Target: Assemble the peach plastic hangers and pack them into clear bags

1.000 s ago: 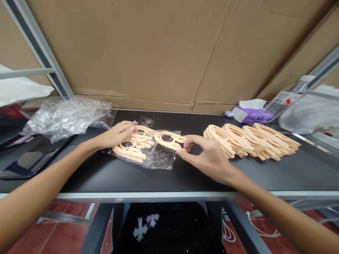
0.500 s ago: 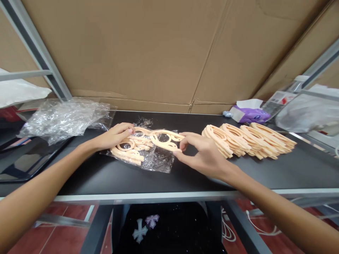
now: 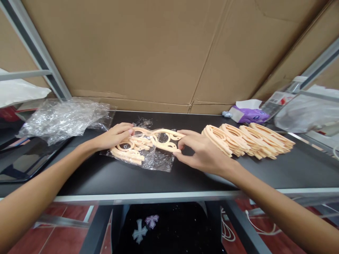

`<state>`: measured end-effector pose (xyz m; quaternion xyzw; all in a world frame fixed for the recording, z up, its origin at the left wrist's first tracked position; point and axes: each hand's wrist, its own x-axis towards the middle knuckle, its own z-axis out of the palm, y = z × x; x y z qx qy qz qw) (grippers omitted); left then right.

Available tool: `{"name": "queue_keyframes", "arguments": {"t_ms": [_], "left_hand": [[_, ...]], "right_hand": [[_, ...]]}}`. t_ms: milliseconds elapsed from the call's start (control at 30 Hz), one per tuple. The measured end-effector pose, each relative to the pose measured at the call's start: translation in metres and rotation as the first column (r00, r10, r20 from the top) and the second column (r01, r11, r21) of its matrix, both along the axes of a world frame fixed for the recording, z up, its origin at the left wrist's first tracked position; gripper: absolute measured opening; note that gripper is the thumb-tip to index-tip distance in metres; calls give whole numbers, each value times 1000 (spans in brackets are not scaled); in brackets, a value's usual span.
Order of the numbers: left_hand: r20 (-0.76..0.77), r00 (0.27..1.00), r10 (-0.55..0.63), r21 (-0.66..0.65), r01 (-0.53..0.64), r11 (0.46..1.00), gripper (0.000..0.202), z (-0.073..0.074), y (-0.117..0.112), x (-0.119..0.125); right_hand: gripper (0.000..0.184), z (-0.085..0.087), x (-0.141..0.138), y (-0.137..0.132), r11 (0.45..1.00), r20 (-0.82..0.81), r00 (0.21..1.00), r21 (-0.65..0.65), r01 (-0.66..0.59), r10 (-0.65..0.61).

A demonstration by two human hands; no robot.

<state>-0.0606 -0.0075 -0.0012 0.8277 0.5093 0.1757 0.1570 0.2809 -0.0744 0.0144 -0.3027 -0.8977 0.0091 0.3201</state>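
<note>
A clear plastic bag [image 3: 156, 160] lies on the black table [image 3: 169, 176] with several peach ring-shaped pieces [image 3: 127, 150] in it. My left hand [image 3: 112, 135] lies flat on the bag's left end, fingers stretched over the pieces. My right hand [image 3: 201, 151] pinches a peach looped piece [image 3: 165, 139] that sticks out of the bag's right end. To the right lies a long row of stacked peach pieces [image 3: 246, 141], close to my right hand's knuckles.
Crumpled clear plastic bags [image 3: 63, 118] sit at the back left above a dark tray [image 3: 23, 162]. A purple tissue pack [image 3: 250, 113] and more bagged goods [image 3: 307, 113] are at the back right. Cardboard [image 3: 164, 53] walls the rear.
My right hand has slid slightly left with the looped piece, closer to the bag. The left hand has stayed on the bag.
</note>
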Motion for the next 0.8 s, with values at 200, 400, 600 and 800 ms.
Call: {"name": "queue_keyframes", "arguments": {"t_ms": [200, 400, 600, 800], "left_hand": [[-6, 1000, 13, 4, -13, 1000, 61, -2, 1, -1], [-12, 1000, -9, 10, 9, 1000, 65, 2, -2, 2], [-44, 998, -36, 18, 37, 999, 74, -2, 5, -3], [-42, 999, -24, 31, 26, 999, 77, -5, 7, -6]], "right_hand": [[14, -1, -2, 1, 994, -81, 997, -105, -21, 13], [17, 0, -10, -3, 992, -87, 996, -123, -39, 28], [10, -3, -33, 8, 986, -14, 999, -164, -36, 34], [14, -11, -37, 13, 1000, 28, 999, -12, -19, 19]]}}
